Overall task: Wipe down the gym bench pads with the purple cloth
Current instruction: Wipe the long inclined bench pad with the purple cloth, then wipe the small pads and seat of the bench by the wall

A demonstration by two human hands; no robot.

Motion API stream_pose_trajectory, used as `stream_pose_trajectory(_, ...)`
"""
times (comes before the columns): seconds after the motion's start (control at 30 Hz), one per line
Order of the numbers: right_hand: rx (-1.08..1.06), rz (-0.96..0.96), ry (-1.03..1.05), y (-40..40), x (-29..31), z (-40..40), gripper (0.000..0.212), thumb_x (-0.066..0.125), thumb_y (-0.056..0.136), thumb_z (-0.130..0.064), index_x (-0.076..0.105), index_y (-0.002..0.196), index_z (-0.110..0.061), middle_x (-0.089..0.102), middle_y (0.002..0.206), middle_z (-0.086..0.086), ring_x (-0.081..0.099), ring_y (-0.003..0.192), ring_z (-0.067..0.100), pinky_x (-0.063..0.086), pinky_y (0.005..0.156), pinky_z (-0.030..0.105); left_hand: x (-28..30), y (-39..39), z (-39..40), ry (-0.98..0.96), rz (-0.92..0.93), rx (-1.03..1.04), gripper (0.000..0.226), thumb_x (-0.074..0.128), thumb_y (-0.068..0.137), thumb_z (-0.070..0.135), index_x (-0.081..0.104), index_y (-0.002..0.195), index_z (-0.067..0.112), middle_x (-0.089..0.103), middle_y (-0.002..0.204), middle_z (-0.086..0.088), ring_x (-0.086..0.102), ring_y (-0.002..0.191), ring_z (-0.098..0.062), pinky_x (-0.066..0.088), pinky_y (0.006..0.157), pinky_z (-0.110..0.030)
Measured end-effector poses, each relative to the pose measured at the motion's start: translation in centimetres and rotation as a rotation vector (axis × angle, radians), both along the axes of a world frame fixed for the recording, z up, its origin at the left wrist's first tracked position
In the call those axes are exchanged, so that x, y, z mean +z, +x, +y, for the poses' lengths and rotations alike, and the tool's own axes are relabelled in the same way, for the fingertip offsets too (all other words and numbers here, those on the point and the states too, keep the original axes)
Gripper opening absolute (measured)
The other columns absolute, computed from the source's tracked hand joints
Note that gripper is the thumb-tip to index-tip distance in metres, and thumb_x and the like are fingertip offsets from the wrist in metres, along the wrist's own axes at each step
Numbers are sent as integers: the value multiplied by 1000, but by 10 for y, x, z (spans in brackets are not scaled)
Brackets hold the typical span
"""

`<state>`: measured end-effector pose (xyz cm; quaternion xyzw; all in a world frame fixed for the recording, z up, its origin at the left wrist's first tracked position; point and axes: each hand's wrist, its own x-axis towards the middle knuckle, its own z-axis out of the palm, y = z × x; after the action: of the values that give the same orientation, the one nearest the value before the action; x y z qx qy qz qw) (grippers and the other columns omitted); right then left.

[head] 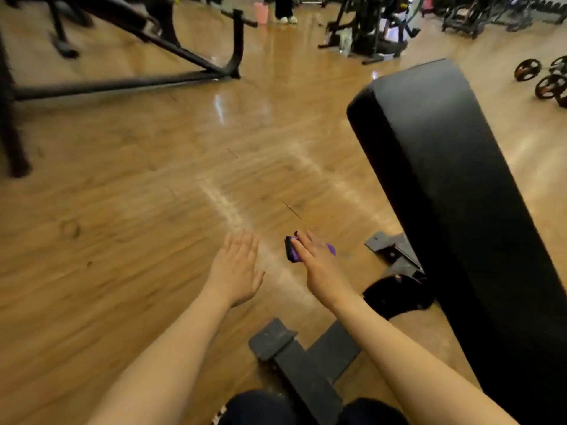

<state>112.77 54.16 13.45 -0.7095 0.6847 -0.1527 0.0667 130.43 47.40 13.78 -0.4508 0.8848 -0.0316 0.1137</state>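
Purple cloth: bunched small in the right hand, purple showing on both sides of the fingers, with a dark edge at its left end; held in the air above the wooden floor, just left of the bench's base bracket.
Right hand: back of the hand up, fingers curled over the cloth and gripping it; dark polish shows on a nail; the bare forearm reaches forward from the lower right.
Left hand: held out flat, fingers straight and close together, nothing in it; it hangs over the floor, near the right hand but apart from it. Motion blur softens its fingertips.
Bench pad: long black padded backrest, tilted upward, running from the lower right edge up towards the upper right; neither hand touches it.
Bench base: dark metal feet and crossbar on the floor between the forearms, with a bracket and a dark rounded part below the pad's lower end.
Floor: glossy wood-look planks with a pale scuffed streak running past the hands.
Left side: black frame of another machine standing on the floor.
Far edge: a pink bucket, a person's legs in dark trousers and white shoes, more machines.
Right edge: small black-and-orange weights on the floor.
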Motion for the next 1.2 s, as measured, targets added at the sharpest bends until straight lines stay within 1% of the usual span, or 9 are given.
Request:
stream_pose_trajectory(0.1, 39, 8, 141, 21, 22, -41, 65, 32, 90, 9, 12, 148, -12, 4, 157, 5, -2, 144, 18, -3, 112, 22, 29, 12, -15, 76, 10, 81, 72, 20, 100, 48, -8, 150, 5, -13, 158, -12, -13, 146, -27, -7, 117, -42)
stream_pose_trajectory(0.2, 133, 24, 213, 43, 79, -68, 65, 32, 90, 9, 12, 148, -12, 4, 157, 5, -1, 144, 19, 0, 113, 25, 85, 24, -20, 147, 33, 140, 72, 25, 100, 45, -7, 151, 6, -13, 159, -12, -14, 146, -25, -7, 117, -41)
stream_pose_trajectory(0.33, 241, 21, 258, 77, 190, -93, 63, 32, 90, 8, 17, 148, -12, 9, 156, 6, 4, 144, 21, 4, 114, 27, 197, 51, -34, 184, 71, 282, 70, 26, 100, 43, -5, 151, 6, -11, 159, -11, -12, 146, -24, -7, 117, -40)
stream_pose_trajectory(0.57, 327, 68, 242, 127, 403, -131, 62, 31, 90, 5, 17, 148, -12, 9, 156, 7, 4, 144, 22, 7, 115, 30, 415, 97, -55, 139, 154, 437, 67, 26, 100, 43, 4, 152, 6, -3, 160, -11, -7, 147, -23, -4, 119, -41)
stream_pose_trajectory(0.73, 368, 111, 208, 165, 502, -159, 62, 32, 89, 6, 20, 147, -11, 14, 155, 7, 8, 143, 23, 12, 115, 31, 523, 141, -74, 51, 168, 498, 68, 26, 100, 45, 5, 152, 7, -2, 160, -9, -4, 147, -24, -2, 118, -40)
stream_pose_trajectory(0.87, 380, 136, 185, 191, 542, -186, 59, 35, 82, 9, 35, 138, -9, 36, 142, 8, 31, 132, 26, 29, 106, 32, 567, 173, -91, -43, 163, 520, 68, 26, 100, 46, 6, 152, 8, 0, 160, -10, -3, 147, -24, -1, 118, -41)
stream_pose_trajectory(0.93, 398, 137, 158, 203, 555, -197, 58, 37, 80, 11, 39, 134, -9, 41, 136, 7, 36, 127, 27, 33, 103, 34, 581, 184, -98, -66, 147, 513, 68, 27, 100, 46, 6, 152, 7, -1, 160, -10, -4, 147, -24, -1, 118, -42)
stream_pose_trajectory(1.07, 425, 143, 55, 220, 565, -225, 59, 36, 81, 11, 37, 136, -9, 35, 144, 7, 22, 138, 22, 25, 108, 31, 591, 199, -125, -113, 108, 512, 69, 26, 100, 47, 6, 152, 6, 0, 160, -11, -4, 147, -26, -1, 118, -43)
stream_pose_trajectory(1.2, 444, 140, 33, 231, 571, -272, 64, 36, 84, 11, 29, 143, -11, 22, 153, 5, 12, 143, 21, 18, 114, 32, 590, 204, -165, -101, 99, 512, 69, 27, 101, 47, 5, 152, 7, 0, 160, -11, -3, 147, -26, -1, 118, -43)
